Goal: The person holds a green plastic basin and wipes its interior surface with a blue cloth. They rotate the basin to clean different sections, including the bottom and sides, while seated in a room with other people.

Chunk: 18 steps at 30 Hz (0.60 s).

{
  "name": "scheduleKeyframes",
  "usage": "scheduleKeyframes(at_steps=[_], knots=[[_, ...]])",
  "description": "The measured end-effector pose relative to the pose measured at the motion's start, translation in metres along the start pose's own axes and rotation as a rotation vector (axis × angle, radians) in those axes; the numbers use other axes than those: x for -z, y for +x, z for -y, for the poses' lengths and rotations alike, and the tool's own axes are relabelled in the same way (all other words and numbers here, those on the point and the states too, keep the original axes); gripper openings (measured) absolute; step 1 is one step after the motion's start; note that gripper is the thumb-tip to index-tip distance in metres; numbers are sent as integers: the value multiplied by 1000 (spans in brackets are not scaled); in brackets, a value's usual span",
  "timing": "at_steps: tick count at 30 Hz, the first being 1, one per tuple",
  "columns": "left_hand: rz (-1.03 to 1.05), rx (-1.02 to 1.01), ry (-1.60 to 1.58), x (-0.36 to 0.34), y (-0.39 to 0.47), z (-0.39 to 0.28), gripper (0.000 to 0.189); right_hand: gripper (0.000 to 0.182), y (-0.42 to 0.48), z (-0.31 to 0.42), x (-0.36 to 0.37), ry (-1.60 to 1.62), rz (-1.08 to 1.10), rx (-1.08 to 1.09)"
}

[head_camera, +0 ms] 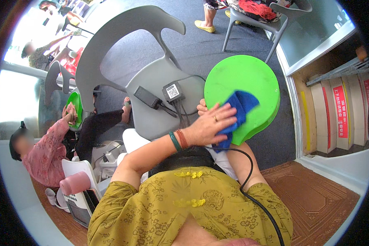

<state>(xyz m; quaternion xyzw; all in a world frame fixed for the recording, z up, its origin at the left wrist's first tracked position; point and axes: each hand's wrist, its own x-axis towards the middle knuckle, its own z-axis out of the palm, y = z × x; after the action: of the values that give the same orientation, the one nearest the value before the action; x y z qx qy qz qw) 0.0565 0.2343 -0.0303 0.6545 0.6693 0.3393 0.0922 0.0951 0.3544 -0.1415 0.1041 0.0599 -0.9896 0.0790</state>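
A round, bright green plastic piece (243, 77), perhaps a stool seat or a lid, tilts in front of me above my lap. My left hand (216, 123), with a ring and wrist bands, lies spread over a blue cloth (244, 103) and presses it on the green surface. Part of the cloth hangs past the near edge, and its far end is blurred. From below, my right hand (202, 107) grips the green piece; only its fingertips show at the left rim, while the palm and much of the forearm are hidden.
A grey chair (153, 123) ahead holds a black adapter (147, 97) and a small box (172, 91) with cables. A black cable (251, 166) crosses my right arm. At left a person (49, 153) handles another green piece (74, 107). Another person sits on a chair (255, 20) ahead. Steps (338, 110) lie right.
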Motion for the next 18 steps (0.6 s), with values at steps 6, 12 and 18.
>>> scheduleKeyframes(at_steps=[6,12,18], knots=[[102,-195,45,-11,-17,-13,77,41,0,0,-5,-75,-32,-3],[-104,111,-20,-15,-25,10,71,39,6,8,-5,-67,-35,49],[-376,417,-85,7,-14,49,57,37,6,5,-5,-77,-42,46]])
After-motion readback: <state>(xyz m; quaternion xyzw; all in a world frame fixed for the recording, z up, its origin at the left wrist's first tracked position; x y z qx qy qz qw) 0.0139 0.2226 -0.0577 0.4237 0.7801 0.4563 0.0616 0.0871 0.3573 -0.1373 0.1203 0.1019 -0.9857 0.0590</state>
